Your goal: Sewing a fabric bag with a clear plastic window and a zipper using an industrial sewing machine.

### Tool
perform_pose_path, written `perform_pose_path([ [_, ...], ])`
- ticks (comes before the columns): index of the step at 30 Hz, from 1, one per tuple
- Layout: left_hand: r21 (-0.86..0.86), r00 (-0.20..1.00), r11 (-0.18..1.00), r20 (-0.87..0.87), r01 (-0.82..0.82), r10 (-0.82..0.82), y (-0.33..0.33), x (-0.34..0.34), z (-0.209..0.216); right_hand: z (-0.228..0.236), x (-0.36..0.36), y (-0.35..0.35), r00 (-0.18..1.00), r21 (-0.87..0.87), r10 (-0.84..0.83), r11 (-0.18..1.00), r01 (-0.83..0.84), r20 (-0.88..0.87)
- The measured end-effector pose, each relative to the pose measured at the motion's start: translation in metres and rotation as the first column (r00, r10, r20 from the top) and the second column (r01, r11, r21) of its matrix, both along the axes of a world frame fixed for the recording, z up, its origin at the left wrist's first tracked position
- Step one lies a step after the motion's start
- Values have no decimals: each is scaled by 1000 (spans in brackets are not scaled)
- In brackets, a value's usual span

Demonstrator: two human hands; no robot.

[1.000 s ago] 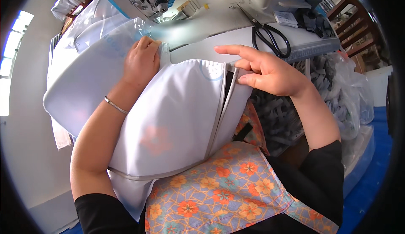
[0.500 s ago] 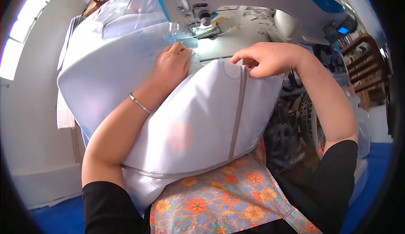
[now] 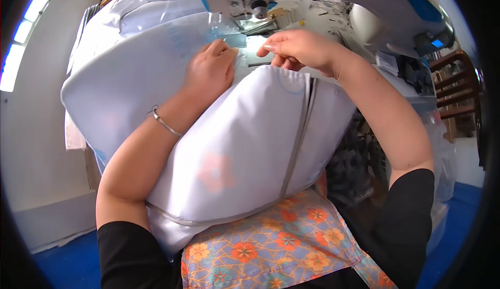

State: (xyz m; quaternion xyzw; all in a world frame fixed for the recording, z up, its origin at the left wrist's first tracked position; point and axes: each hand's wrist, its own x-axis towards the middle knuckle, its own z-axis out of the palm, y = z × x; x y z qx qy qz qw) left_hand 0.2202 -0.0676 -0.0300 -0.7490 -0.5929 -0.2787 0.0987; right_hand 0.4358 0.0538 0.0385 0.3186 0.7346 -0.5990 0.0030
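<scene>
White fabric (image 3: 245,133) with faded pastel prints and grey edging spreads over my lap and up to the sewing machine (image 3: 338,0). A grey strip (image 3: 297,153) runs down its right part, with a dark gap at the top. At the fabric's far left edge, my left hand (image 3: 211,67) is closed on the cloth, its fingertips beside a clear bluish plastic piece (image 3: 229,40). My right hand (image 3: 302,52) hovers at the fabric's top edge beside the lit machine bed, its fingers curled and pinched together. Whatever they hold is hidden.
The presser foot area (image 3: 259,8) hangs just beyond my hands. Scraps (image 3: 328,21) litter the machine bed behind. More white fabric (image 3: 130,70) lies to the left. A brown wooden chair (image 3: 458,80) stands at the right, and a floral apron (image 3: 276,242) covers my lap.
My right hand has left the grey strip and moved up and left toward the needle area. The grey strip's top now gapes. My left hand stays at nearly the same spot.
</scene>
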Motion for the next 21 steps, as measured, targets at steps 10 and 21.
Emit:
perform_pose_path([
  [10,-59,999,997,-24,-42,41,0,3,5,2,10,13,997,-118,73,990,-76,-30],
  [21,-65,997,996,56,55,-52,-3,-13,13,2,-40,-55,915,683,295,610,-403,276],
])
